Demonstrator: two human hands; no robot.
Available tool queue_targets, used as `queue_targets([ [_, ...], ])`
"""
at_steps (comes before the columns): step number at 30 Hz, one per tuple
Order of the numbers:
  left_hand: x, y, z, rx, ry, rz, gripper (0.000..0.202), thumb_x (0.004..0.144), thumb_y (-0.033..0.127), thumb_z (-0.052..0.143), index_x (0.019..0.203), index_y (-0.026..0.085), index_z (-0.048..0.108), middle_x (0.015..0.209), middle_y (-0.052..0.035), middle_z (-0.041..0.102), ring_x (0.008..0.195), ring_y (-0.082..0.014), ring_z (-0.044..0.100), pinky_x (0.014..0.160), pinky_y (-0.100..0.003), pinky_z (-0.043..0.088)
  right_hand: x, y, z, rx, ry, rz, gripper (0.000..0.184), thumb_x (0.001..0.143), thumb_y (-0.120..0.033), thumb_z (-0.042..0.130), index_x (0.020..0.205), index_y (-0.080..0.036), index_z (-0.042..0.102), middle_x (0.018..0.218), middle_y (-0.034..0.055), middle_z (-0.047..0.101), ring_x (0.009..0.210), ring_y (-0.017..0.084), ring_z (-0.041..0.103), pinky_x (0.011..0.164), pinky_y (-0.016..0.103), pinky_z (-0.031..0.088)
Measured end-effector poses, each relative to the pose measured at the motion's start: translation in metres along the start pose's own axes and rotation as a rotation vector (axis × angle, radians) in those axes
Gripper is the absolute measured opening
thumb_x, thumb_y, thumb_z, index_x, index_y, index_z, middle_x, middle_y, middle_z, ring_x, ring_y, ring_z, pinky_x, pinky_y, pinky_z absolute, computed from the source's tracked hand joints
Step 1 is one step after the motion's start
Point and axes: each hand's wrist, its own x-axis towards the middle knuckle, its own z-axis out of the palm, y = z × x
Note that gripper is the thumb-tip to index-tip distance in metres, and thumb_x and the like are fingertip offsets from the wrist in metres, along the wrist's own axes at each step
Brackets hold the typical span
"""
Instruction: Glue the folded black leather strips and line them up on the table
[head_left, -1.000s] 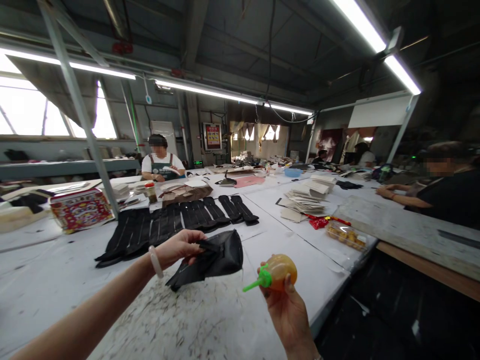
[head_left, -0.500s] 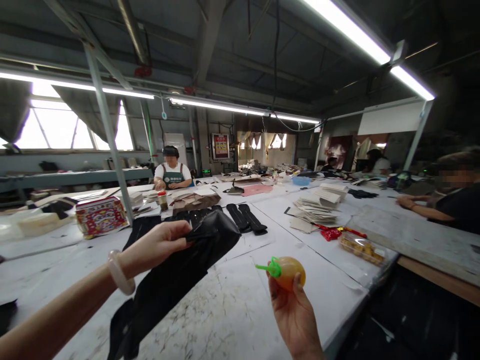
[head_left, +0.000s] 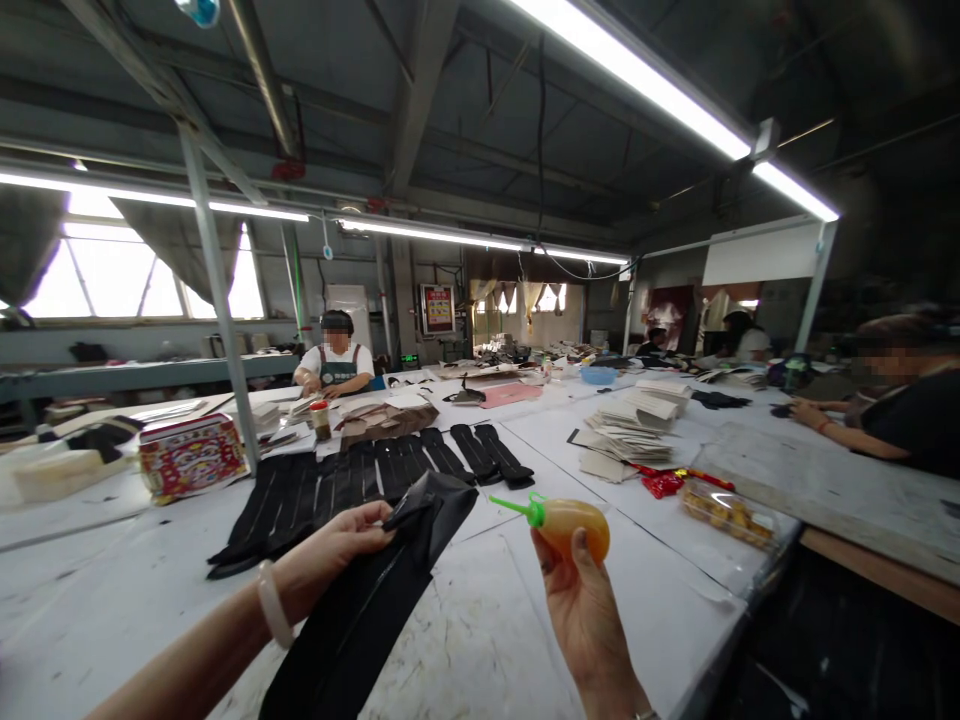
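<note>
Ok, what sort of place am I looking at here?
Likely a workshop, perhaps for leather or fabric goods: black strips lie in a row on the white table, the right hand holds a squeeze bottle, and strip lights hang overhead.

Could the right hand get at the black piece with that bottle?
Probably yes: the right hand holds the bottle with its green nozzle pointing toward the black piece, which the left hand holds up. Nothing appears to block the gap between.
</note>
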Motion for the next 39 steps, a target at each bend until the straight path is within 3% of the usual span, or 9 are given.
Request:
queue_targets([
  [4, 0.006, -0.009, 0.002, -0.051, 0.002, -0.059, 0.045, 0.051, 0.029, 0.087, 0.078, 0.018, 0.052, 0.060, 0.0020, 0.065, 0.050, -0.0117, 0.060, 0.050, -0.020, 0.045, 0.004, 0.006, -0.003, -0.019, 0.005, -0.013, 0.038, 0.067, -0.029, 0.084, 0.099, -0.018, 0.067, 0.104, 0.0062, 0.073, 0.097, 0.021, 0.069, 0.091, 0.037, 0.055],
  [9, 0.010, -0.019, 0.003, -0.100, -0.026, -0.089, 0.046, 0.051, 0.027, 0.087, 0.079, 0.018, 0.052, 0.063, -0.0008, 0.068, 0.051, -0.0130, 0.063, 0.050, -0.020, 0.046, 0.006, 0.010, -0.002, -0.030, -0.002, -0.031, 0.039, 0.064, -0.028, 0.086, 0.098, -0.019, 0.068, 0.100, 0.0040, 0.074, 0.092, 0.018, 0.070, 0.086, 0.032, 0.056],
  [18, 0.017, -0.029, 0.001, -0.147, -0.030, -0.097, 0.042, 0.052, 0.024, 0.086, 0.080, 0.017, 0.055, 0.065, -0.0029, 0.070, 0.052, -0.0144, 0.064, 0.049, -0.020, 0.046, 0.006, 0.014, -0.011, -0.119, -0.047, -0.064, 0.040, 0.067, -0.029, 0.084, 0.102, -0.022, 0.066, 0.098, 0.0009, 0.073, 0.094, 0.018, 0.069, 0.091, 0.035, 0.053],
  [27, 0.020, -0.037, -0.002, -0.166, -0.034, -0.082, 0.036, 0.056, 0.022, 0.084, 0.080, 0.016, 0.057, 0.066, -0.0018, 0.069, 0.054, -0.0137, 0.064, 0.050, -0.020, 0.046, -0.003, 0.011, -0.010, -0.220, -0.080, -0.131, 0.066, 0.068, -0.026, 0.083, 0.127, -0.030, 0.055, 0.109, 0.0011, 0.070, 0.097, 0.020, 0.067, 0.089, 0.038, 0.054],
  [31, 0.022, -0.041, -0.005, -0.165, -0.006, -0.096, 0.037, 0.056, 0.023, 0.084, 0.079, 0.017, 0.057, 0.063, -0.0010, 0.067, 0.052, -0.0138, 0.064, 0.049, -0.019, 0.045, -0.007, 0.011, -0.007, -0.275, -0.081, -0.138, 0.068, 0.066, -0.027, 0.084, 0.127, -0.028, 0.055, 0.114, 0.0043, 0.067, 0.098, 0.022, 0.066, 0.087, 0.040, 0.055],
  [39, 0.022, -0.043, -0.006, -0.171, 0.006, -0.095, 0.037, 0.056, 0.023, 0.085, 0.077, 0.017, 0.054, 0.062, -0.0004, 0.066, 0.052, -0.0126, 0.063, 0.051, -0.019, 0.046, -0.018, 0.010, -0.004, -0.378, -0.181, -0.117, 0.067, 0.062, -0.025, 0.087, 0.122, -0.024, 0.058, 0.103, 0.0045, 0.070, 0.088, 0.023, 0.067, 0.083, 0.043, 0.055],
])
